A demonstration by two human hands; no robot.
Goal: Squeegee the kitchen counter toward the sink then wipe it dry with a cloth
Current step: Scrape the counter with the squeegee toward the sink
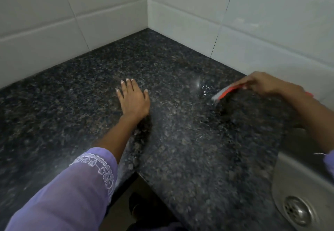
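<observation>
The right hand (265, 83) was clamped over the top of an orange-and-white plastic squeegee (226, 92), fingers curled round it, with its blade edge down on the dark speckled granite tabletop (180, 131). The squeegee's long axis ran from just under that hand's fingers out to its far side, slanting down toward the left hand, its free white end pointing that way; an orange tip showed behind the wrist. Just beyond the free end lay a small glinting patch of water (206, 89). The left hand (132, 98) rested flat on the tabletop, well apart from the squeegee, fingers straight and slightly spread, gripping nothing. The stainless steel sink (296, 185) sat below the right forearm. A likely slip: the water lay outside the blade's end, so a stroke toward the sink could miss it or leave streaks if the blade tilted off the stone.
</observation>
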